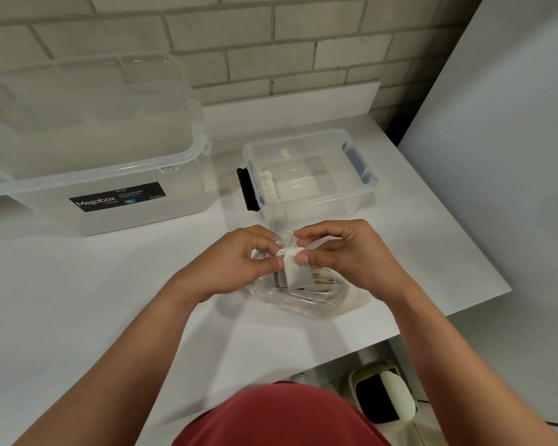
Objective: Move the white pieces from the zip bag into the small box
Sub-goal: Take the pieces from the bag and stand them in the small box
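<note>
Zip bag, mouth pinched between left hand, right hand

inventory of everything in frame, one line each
large box: 1, clear with black Megabox label, table left
lid: 1, clear, propped over the large box
small box: 1, clear, dark latches at both ends, table centre
boxed pieces: several, white, along the small box's left wall
zip bag: 1, clear, on the table in front of the small box
bagged pieces: several, white, count unclear
white piece: 1, at the bag mouth, between both hands
table: 1, white
brick wall: grey, behind
bin: 1, cream and black, on the floor
left hand: pinches the white piece
right hand: pinches the white piece
</note>
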Available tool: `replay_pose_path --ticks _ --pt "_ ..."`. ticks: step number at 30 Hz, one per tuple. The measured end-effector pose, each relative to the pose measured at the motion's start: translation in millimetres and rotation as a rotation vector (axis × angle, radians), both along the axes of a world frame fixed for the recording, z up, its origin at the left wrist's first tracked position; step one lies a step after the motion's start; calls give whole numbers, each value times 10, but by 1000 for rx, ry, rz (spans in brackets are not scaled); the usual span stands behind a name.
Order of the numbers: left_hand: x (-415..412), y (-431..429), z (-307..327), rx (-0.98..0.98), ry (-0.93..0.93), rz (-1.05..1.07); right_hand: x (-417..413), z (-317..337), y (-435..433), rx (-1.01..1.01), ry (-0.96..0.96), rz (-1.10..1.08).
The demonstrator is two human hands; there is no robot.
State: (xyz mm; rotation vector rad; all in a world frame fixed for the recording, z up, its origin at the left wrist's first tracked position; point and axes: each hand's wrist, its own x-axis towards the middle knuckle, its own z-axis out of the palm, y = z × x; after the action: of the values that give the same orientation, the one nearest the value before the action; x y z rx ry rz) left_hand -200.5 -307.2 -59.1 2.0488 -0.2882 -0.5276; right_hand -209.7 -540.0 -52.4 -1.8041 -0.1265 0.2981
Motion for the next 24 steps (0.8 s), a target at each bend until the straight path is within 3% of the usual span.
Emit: replay_pose_path --ticks 6,12,20,24 --pt "-38 1 50 -69 59 1 -2 -60 52 -18 -6 26" --pt "-56 -45 -29 111 -179 22 -63 -107 104 -18 -69 -78" --pt "-53 -51 -50 82 -188 84 -29 134 34 -393 -254 73" --pt "-43 15 -106 32 -169 241 275 501 -92 -300 -340 -33"
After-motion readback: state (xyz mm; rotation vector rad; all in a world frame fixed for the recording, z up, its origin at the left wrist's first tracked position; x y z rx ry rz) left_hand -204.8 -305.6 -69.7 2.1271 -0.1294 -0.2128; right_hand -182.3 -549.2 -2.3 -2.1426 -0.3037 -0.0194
